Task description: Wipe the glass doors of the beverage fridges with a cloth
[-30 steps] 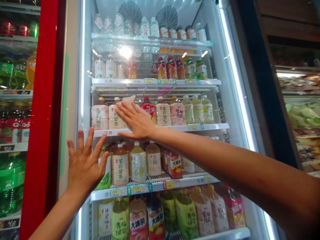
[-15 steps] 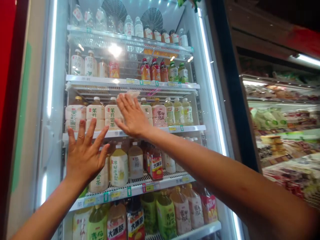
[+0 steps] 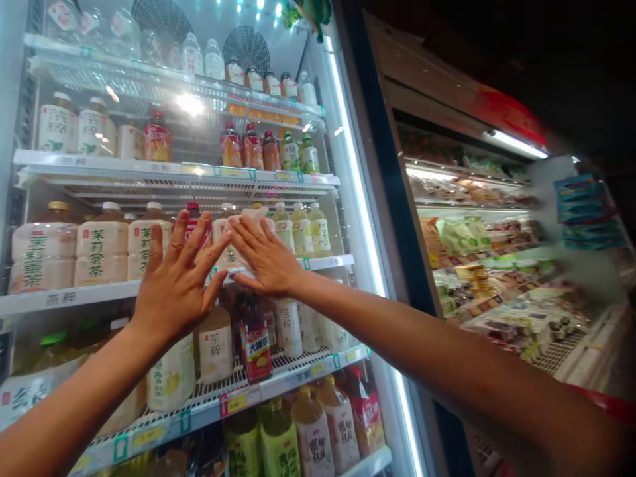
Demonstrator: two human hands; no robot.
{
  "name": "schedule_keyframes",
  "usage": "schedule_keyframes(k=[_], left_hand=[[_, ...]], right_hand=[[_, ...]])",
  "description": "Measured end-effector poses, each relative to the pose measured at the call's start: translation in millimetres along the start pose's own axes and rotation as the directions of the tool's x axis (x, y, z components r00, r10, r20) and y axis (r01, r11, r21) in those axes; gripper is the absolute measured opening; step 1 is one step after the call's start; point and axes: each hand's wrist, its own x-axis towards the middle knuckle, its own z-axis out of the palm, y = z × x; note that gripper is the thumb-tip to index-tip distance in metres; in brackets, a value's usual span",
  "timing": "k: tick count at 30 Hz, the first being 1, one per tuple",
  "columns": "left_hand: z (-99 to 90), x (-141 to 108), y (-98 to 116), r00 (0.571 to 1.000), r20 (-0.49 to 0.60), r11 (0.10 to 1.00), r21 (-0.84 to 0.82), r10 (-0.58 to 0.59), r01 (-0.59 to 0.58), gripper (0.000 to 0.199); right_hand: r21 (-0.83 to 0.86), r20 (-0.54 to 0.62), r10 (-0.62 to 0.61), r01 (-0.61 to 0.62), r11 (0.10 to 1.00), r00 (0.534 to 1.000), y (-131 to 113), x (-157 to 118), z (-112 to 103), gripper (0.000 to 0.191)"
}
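A glass-fronted drinks cooler fills the left and middle of the view, its shelves (image 3: 293, 371) lined with bottles behind the glass. My left hand (image 3: 173, 281) is raised with fingers spread, palm toward the glass, in front of the middle shelves. Beside it my right hand (image 3: 265, 258) lies flat toward the glass over a pale, crumpled cloth or tissue (image 3: 254, 214), whose edge shows above the fingers. The fingertips of both hands appear close together. How much of the cloth lies under the right palm is hidden.
A bright light strip (image 3: 355, 172) and a dark door frame (image 3: 397, 185) run down the cooler's right side. Farther right, an open chilled display (image 3: 561, 358) holds packaged goods. Green leaves (image 3: 308, 13) hang at the top.
The view has shifted right, showing more of the chilled display. Against the bottles behind, both hands have moved right, and they are now closer together.
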Motion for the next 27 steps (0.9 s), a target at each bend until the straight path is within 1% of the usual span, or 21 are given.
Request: schedule_keyframes(k=[2, 4, 5, 6, 7, 9, 10, 11, 12, 13, 14, 16, 17, 18, 19, 21, 22, 23, 24, 25, 27], left_hand=[[5.1, 9.3, 5.9, 1.0, -0.011, 1.0, -0.003, 0.027, -0.027, 0.078], [9.4, 15.3, 11.8, 0.998, -0.021, 0.998, 0.001, 0.058, -0.058, 0.077], [11.7, 17.7, 14.9, 0.997, -0.024, 0.998, 0.006, 0.068, -0.068, 0.077], [14.4, 19.9, 17.9, 0.997, -0.029, 0.997, 0.011, 0.076, -0.076, 0.076], [17.3, 22.1, 20.9, 0.996, -0.033, 0.996, 0.016, 0.083, -0.083, 0.076], [23.5, 27.1, 26.9, 0.995, -0.035, 0.996, 0.012, 0.09, -0.09, 0.076], [26.2, 29.8, 29.7, 0.996, -0.025, 0.996, 0.002, 0.089, -0.089, 0.076], [28.3, 32.4, 32.4, 0.996, -0.015, 0.996, -0.011, 0.088, -0.088, 0.075], [29.9, 34.8, 34.9, 0.996, -0.003, 0.996, -0.022, 0.088, -0.088, 0.074], [30.8, 36.9, 37.0, 0.996, 0.004, 0.996, -0.028, 0.089, -0.088, 0.074], [31.2, 38.6, 38.7, 0.996, 0.008, 0.995, -0.031, 0.09, -0.09, 0.074], [31.4, 40.8, 40.8, 0.995, 0.013, 0.995, -0.03, 0.094, -0.094, 0.073], [31.6, 41.3, 41.2, 0.995, 0.01, 0.995, -0.033, 0.096, -0.096, 0.073], [32.3, 41.5, 41.2, 0.995, 0.013, 0.995, -0.039, 0.096, -0.095, 0.073], [33.3, 41.4, 41.1, 0.995, 0.013, 0.994, -0.049, 0.094, -0.094, 0.074], [36.6, 40.5, 40.6, 0.996, 0.011, 0.993, -0.069, 0.093, -0.092, 0.075], [38.6, 39.7, 40.3, 0.996, 0.011, 0.993, -0.077, 0.091, -0.09, 0.075], [40.6, 38.6, 40.1, 0.996, 0.017, 0.993, -0.081, 0.087, -0.086, 0.076], [42.4, 37.4, 39.9, 0.996, 0.021, 0.993, -0.082, 0.086, -0.084, 0.076], [43.9, 36.0, 39.7, 0.996, 0.023, 0.993, -0.08, 0.086, -0.084, 0.077], [46.1, 33.0, 39.0, 0.996, 0.022, 0.994, -0.073, 0.087, -0.085, 0.078]], right_hand=[[-0.003, -0.009, 0.205, -0.205, 0.979, 0.979, 26.7, -11.2, -1.4, 0.09], [0.016, -0.039, 0.444, -0.444, 0.896, 0.895, 45.0, -23.5, -2.2, 0.093], [0.024, -0.048, 0.494, -0.493, 0.87, 0.868, 46.9, -30.6, -2.3, 0.095], [0.026, -0.047, 0.481, -0.48, 0.877, 0.876, 44.3, -38.4, -2.2, 0.098], [0.023, -0.036, 0.412, -0.411, 0.911, 0.911, 38.7, -46.8, -2.1, 0.101], [0.017, 0.01, 0.176, -0.177, 0.984, 0.984, 29.1, -63.1, -2.5, 0.106], [0.017, 0.035, 0.075, -0.075, 0.997, 0.997, 29.9, -70.0, -2.9, 0.107], [0.017, 0.053, 0.03, -0.031, 0.999, 0.998, 36.0, -75.6, -3.5, 0.107], [0.014, 0.059, 0.059, -0.06, 0.998, 0.996, 46.6, -79.9, -3.8, 0.105], [0.011, 0.054, 0.154, -0.155, 0.988, 0.987, 60.0, -83.2, -3.8, 0.103], [0.012, 0.036, 0.292, -0.293, 0.956, 0.956, 73.3, -86.1, -3.2, 0.1], [0.038, -0.022, 0.539, -0.538, 0.842, 0.842, 89.2, -92.5, -0.3, 0.094], [0.061, -0.05, 0.586, -0.583, 0.81, 0.809, 88.7, -96.8, 1.5, 0.093], [0.083, -0.07, 0.576, -0.57, 0.817, 0.815, 83.2, -101.8, 3.3, 0.094], [0.099, -0.076, 0.516, -0.508, 0.855, 0.853, 74.4, -107.3, 4.8, 0.097], [0.11, -0.038, 0.316, -0.311, 0.944, 0.948, 58.3, -118.3, 6.3, 0.102], [0.108, -0.005, 0.241, -0.239, 0.965, 0.971, 55.7, -123.0, 6.2, 0.104], [0.102, 0.021, 0.225, -0.225, 0.969, 0.974, 58.1, -126.9, 5.9, 0.103], [0.093, 0.033, 0.272, -0.274, 0.957, 0.962, 64.5, -129.9, 5.4, 0.101], [0.085, 0.03, 0.368, -0.37, 0.925, 0.929, 73.1, -132.3, 4.9, 0.097], [0.088, -0.013, 0.575, -0.572, 0.816, 0.818, 86.6, -136.4, 4.6, 0.091]])
